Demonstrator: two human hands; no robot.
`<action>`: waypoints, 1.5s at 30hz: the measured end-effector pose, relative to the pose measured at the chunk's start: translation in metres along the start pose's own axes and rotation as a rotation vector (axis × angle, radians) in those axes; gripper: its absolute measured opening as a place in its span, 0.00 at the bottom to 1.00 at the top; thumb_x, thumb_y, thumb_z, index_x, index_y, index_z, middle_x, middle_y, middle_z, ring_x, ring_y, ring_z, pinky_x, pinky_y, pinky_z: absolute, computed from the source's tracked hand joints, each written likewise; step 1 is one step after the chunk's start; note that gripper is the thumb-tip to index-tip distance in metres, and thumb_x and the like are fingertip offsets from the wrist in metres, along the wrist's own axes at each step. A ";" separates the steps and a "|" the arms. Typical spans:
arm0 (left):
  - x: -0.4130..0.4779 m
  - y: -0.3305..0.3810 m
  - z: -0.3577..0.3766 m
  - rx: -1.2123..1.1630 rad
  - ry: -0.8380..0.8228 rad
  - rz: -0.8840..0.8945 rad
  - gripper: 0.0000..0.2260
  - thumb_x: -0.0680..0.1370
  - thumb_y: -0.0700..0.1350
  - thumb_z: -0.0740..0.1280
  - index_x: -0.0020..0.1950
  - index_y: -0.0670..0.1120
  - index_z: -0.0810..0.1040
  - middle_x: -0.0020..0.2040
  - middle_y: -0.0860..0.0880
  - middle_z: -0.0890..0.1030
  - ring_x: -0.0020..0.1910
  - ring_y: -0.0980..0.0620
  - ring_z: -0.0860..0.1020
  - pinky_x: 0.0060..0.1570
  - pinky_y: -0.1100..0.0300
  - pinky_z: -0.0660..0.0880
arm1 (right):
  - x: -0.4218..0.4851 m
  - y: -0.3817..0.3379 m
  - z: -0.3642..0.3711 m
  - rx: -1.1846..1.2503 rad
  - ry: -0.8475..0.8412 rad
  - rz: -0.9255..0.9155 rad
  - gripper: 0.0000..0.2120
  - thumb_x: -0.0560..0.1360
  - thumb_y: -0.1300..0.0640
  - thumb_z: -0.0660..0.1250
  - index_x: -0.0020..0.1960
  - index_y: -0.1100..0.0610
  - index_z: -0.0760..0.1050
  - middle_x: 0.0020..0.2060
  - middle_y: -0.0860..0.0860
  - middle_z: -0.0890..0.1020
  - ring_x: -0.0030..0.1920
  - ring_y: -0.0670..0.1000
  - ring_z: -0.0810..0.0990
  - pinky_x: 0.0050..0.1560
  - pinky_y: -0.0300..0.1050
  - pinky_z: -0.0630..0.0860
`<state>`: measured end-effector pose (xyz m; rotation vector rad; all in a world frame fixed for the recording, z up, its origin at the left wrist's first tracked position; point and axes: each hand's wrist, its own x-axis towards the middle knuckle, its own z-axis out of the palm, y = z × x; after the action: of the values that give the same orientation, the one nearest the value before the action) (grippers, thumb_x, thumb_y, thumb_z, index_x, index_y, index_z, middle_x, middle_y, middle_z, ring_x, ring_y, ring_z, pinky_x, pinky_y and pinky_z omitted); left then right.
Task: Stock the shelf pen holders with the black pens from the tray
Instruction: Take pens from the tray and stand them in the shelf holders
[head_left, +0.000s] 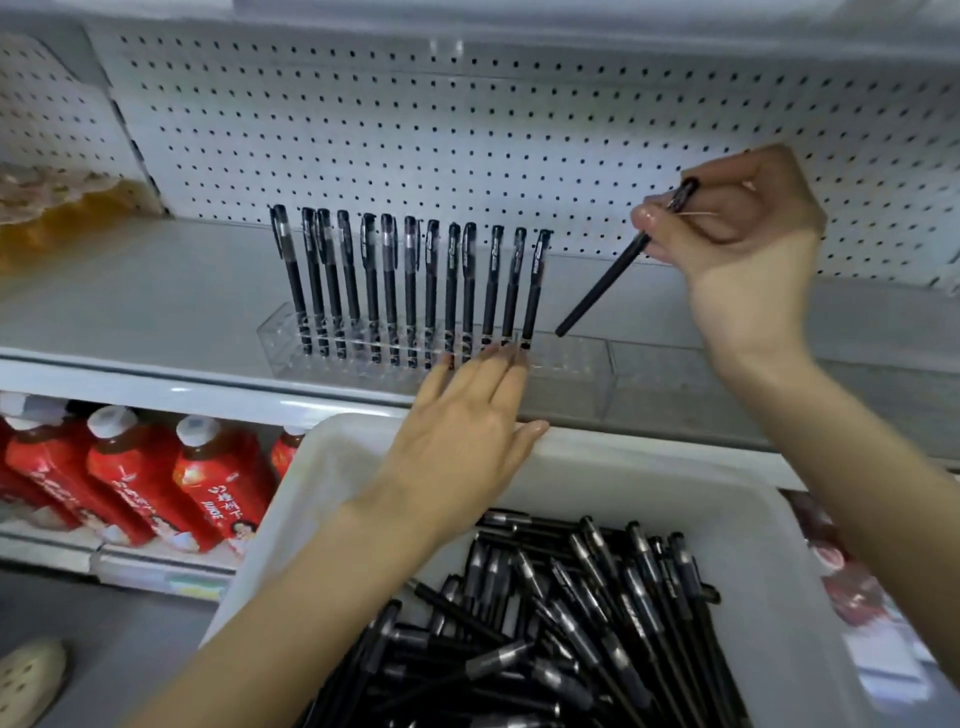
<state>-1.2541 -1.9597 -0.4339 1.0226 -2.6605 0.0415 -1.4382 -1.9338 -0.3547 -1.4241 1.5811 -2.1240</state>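
Observation:
A clear plastic pen holder (566, 371) lies on the white shelf, with several black pens (410, 286) standing upright in its left and middle holes. My right hand (737, 244) pinches one black pen (605, 283) near its cap; the pen slants down-left, its tip just above the holder's free right part. My left hand (467, 431) has straight fingers that press on the holder's front edge. Below, a white tray (675, 478) holds a heap of several black pens (561, 634).
White pegboard (467, 145) backs the shelf. A second clear holder (665, 379) stands to the right of the first. Red juice bottles (130, 478) fill the lower shelf at left. Orange packaged goods (57, 213) sit at the shelf's far left.

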 end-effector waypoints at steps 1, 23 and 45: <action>0.000 -0.001 0.003 0.007 -0.004 -0.002 0.28 0.79 0.58 0.47 0.70 0.41 0.68 0.69 0.45 0.71 0.70 0.49 0.67 0.70 0.47 0.57 | 0.001 0.005 0.002 -0.006 0.001 -0.002 0.16 0.68 0.64 0.75 0.43 0.52 0.69 0.39 0.56 0.82 0.41 0.52 0.84 0.44 0.48 0.81; -0.001 -0.011 0.012 -0.054 0.045 -0.027 0.30 0.79 0.64 0.44 0.73 0.48 0.64 0.69 0.44 0.68 0.71 0.47 0.61 0.72 0.48 0.56 | 0.038 0.023 0.027 -0.386 -0.557 0.059 0.23 0.66 0.59 0.77 0.58 0.55 0.72 0.40 0.56 0.83 0.40 0.48 0.84 0.55 0.51 0.78; -0.005 -0.018 -0.007 -0.161 0.050 -0.015 0.33 0.76 0.67 0.37 0.76 0.54 0.56 0.76 0.50 0.56 0.75 0.55 0.49 0.73 0.54 0.39 | 0.027 0.012 0.018 -0.628 -0.615 0.099 0.32 0.65 0.53 0.77 0.65 0.50 0.67 0.49 0.48 0.77 0.50 0.46 0.79 0.55 0.39 0.73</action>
<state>-1.2370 -1.9687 -0.4301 0.9769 -2.5635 -0.1456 -1.4441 -1.9673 -0.3482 -1.8607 2.0343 -0.9818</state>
